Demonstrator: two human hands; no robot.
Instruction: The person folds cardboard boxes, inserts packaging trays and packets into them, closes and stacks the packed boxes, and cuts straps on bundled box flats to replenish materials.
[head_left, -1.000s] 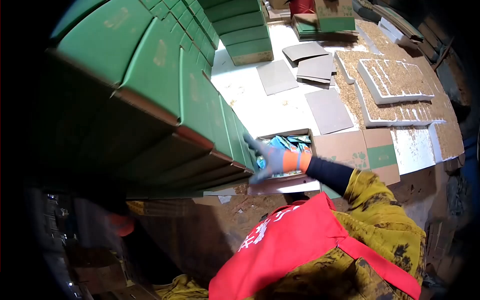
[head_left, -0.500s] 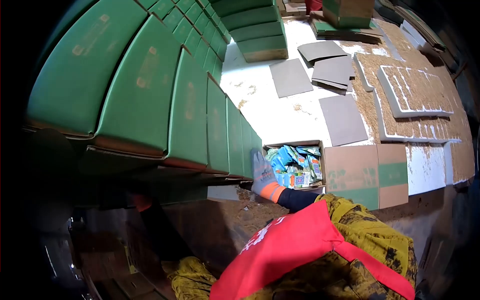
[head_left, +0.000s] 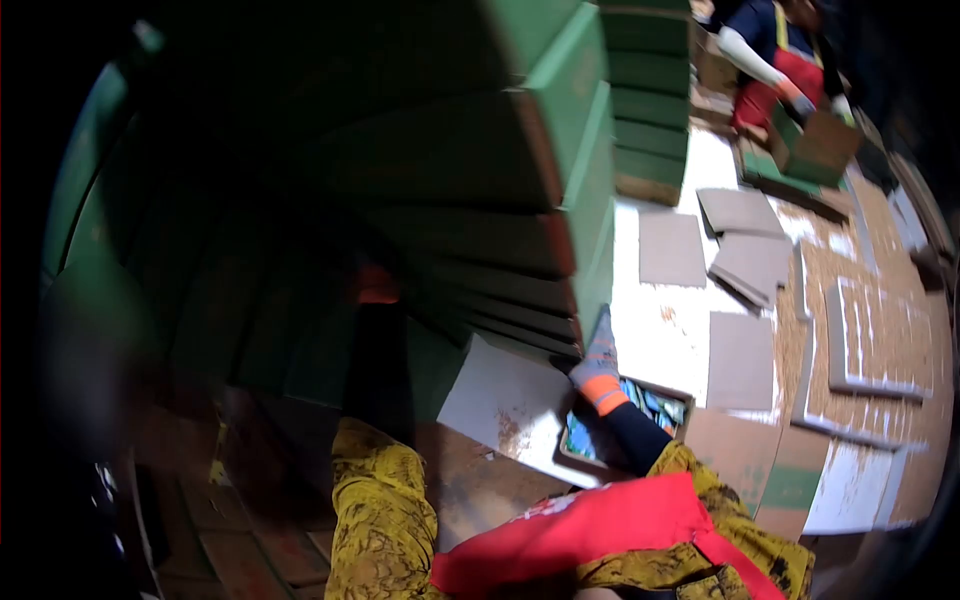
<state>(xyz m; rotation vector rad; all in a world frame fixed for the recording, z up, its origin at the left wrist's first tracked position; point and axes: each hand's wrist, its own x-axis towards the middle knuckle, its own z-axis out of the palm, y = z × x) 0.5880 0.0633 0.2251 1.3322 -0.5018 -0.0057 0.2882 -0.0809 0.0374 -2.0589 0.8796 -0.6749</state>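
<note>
Green cardboard boxes stand in a row before me, their near faces in deep shadow. My right hand, in a grey glove with an orange cuff, lies with stretched fingers along the lit right side of the row, near its lower corner. Below that wrist is an open carton of blue and green packets, partly covered by my forearm. My left hand reaches into the dark beside the boxes. Only its orange cuff shows clearly; shadow hides its fingers and whatever they touch.
A bare patch of white board shows at the near edge. Grey cardboard sheets and foam-edged slabs lie to the right. Another person in a red apron handles a box at the far right. More green boxes are stacked behind.
The view has swung, and the co-worker has come into sight. The near green boxes appear shifted, baring white board beside the carton. My left arm reaches farther forward; my right hand stays against the boxes.
</note>
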